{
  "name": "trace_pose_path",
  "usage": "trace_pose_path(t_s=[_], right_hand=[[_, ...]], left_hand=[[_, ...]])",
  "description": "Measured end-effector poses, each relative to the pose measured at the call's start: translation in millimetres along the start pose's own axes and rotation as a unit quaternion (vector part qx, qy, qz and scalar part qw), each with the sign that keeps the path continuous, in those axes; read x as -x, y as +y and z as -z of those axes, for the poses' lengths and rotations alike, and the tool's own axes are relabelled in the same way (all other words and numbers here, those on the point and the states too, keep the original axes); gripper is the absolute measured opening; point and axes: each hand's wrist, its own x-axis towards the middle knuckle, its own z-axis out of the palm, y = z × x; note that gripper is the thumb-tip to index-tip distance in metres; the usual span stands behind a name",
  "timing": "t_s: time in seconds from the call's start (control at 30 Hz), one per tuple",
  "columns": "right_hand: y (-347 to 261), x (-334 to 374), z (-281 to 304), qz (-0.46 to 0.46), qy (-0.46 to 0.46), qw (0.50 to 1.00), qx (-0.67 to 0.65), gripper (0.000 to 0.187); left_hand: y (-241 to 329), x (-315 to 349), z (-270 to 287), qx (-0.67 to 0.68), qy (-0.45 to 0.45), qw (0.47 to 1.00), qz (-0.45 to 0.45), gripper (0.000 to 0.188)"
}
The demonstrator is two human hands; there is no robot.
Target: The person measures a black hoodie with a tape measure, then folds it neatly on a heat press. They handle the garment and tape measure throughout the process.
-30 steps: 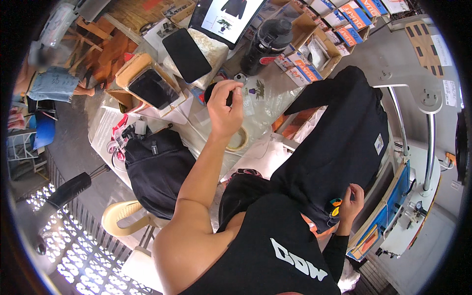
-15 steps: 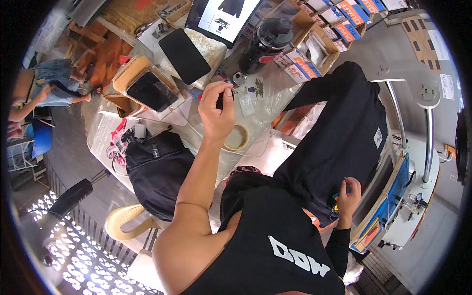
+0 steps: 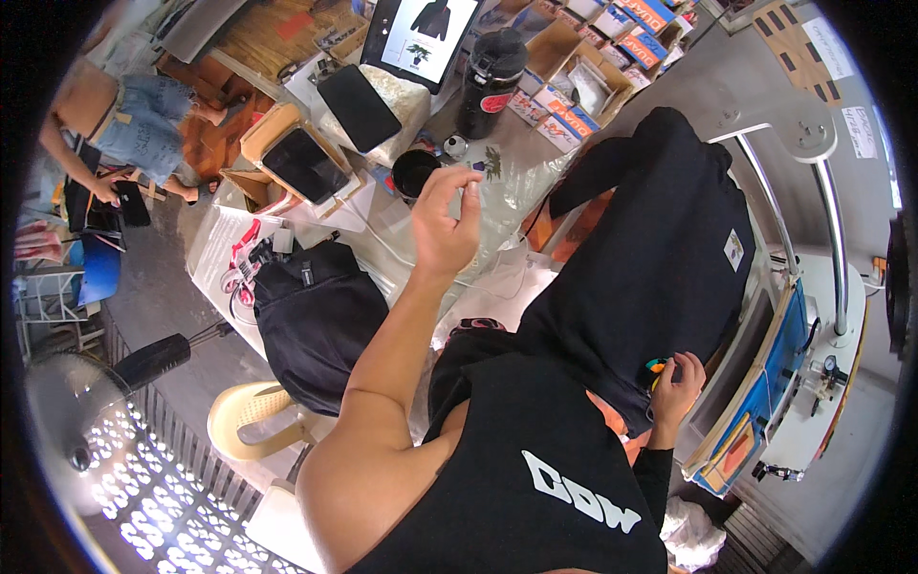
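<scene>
My left hand is raised over the plastic-covered table, its thumb and fingers drawn together in a pinch. What it holds, if anything, is hidden. Just beyond its fingers stand a black round open container and a small silvery round object. A clear sheet with a plant print lies beside them. A black garment with a small white printed patch is spread out at the right. My right hand rests at its near right edge, fingers bent but apart, touching a small green and yellow thing.
A tablet, black bottle, phone and cardboard boxes crowd the far side. Black cloth lies at left. A press with metal bars stands at right. Another person is at far left, beyond a fan.
The view has shifted slightly. The black container now shows beside my left hand, and the tape roll is out of sight. My right hand has come closer to the coloured thing.
</scene>
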Motion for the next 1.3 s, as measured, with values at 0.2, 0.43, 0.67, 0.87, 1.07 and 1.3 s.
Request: trace_pose_path(t_s=[0.2,0.43,0.67,0.87,1.07,1.3], right_hand=[[28.8,20.5,-4.2,-0.022,-0.056,0.997,-0.056,0.046],[26.0,45.2,-10.3,-0.016,-0.081,0.993,-0.09,0.102],[23.4,45.5,-5.4,-0.014,-0.038,0.989,-0.141,0.094],[17.8,52.7,30.5,0.008,-0.041,0.95,-0.311,0.094],[4.4,56.3,36.3,0.141,-0.043,0.916,-0.373,0.088],[13.8,62.3,41.8,0.144,-0.079,0.915,-0.369,0.089]], left_hand=[[46.4,41.2,-37.9,0.019,-0.073,0.996,-0.046,0.009],[113.5,131.1,-96.8,0.071,-0.295,0.947,-0.104,0.008],[156.1,200.0,-131.6,0.082,-0.429,0.888,-0.145,0.015],[166.8,226.0,-149.9,0.135,-0.483,0.857,0.115,0.059],[174.7,229.3,-157.1,0.36,-0.517,0.61,0.481,0.073],[185.6,223.6,-148.8,0.303,-0.438,0.673,0.513,0.051]])
